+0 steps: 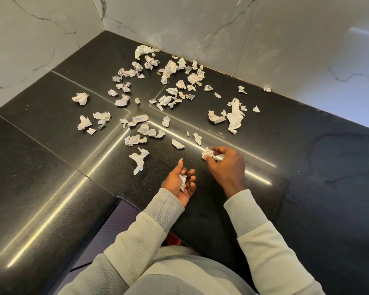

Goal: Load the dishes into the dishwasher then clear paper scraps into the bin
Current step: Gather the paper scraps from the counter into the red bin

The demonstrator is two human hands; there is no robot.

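Observation:
Several crumpled white paper scraps [168, 96] lie scattered over the black stone countertop [51, 145], spreading back into the corner. My right hand [226, 165] is low over the counter and pinches a crumpled scrap [208, 153] between thumb and fingertips. My left hand [179, 184] is turned palm up beside it, fingers loosely cupped, with a small scrap [183, 181] lying in the palm. A long torn scrap [139, 159] lies just left of my left hand. No dishes, dishwasher or bin are in view.
White marble wall panels [200, 24] close off the counter on the back and the left. The counter forms an L with its inner front edge near my body [119, 199]. A dark cabinet front [107, 228] shows below the edge.

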